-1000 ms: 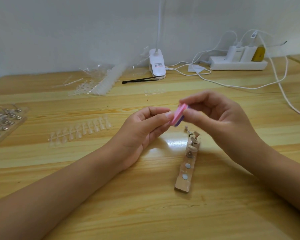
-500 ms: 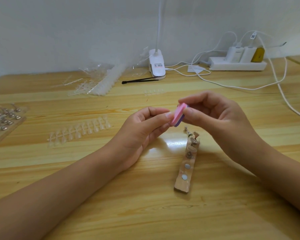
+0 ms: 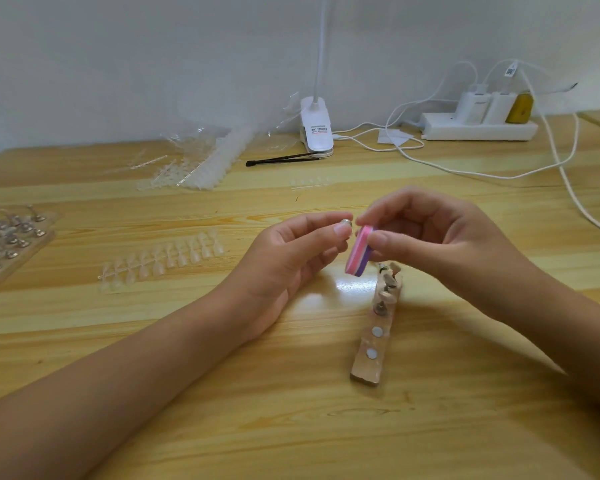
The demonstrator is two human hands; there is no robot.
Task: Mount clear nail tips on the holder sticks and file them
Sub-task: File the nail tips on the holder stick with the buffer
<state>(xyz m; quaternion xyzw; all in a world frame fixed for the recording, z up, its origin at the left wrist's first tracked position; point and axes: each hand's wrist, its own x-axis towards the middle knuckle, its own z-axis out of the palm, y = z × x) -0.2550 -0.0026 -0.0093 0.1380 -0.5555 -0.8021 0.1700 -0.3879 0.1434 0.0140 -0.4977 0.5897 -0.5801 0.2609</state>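
Now, mid-frame, your left hand (image 3: pixel 291 261) pinches the nail tip (image 3: pixel 346 223) in its fingers (image 3: pixel 340 233); your right hand (image 3: pixel 447 244) grips the pink file (image 3: pixel 358 252) just beside it. Stroke lightly, bracing the tip firmly.

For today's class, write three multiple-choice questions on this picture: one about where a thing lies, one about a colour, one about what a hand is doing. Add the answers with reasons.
1. Where is the wooden strip? A) on the table by the right hand B) against the wall C) on the lamp clip
2. What colours is the file? A) green and yellow B) pink and purple C) black
3. What is the right hand doing? A) lying flat B) holding tweezers C) gripping the file
Answers: 1 A, it lies flat near that hand; 2 B, pink layer beside purple; 3 C, thumb and fingers pinch it.
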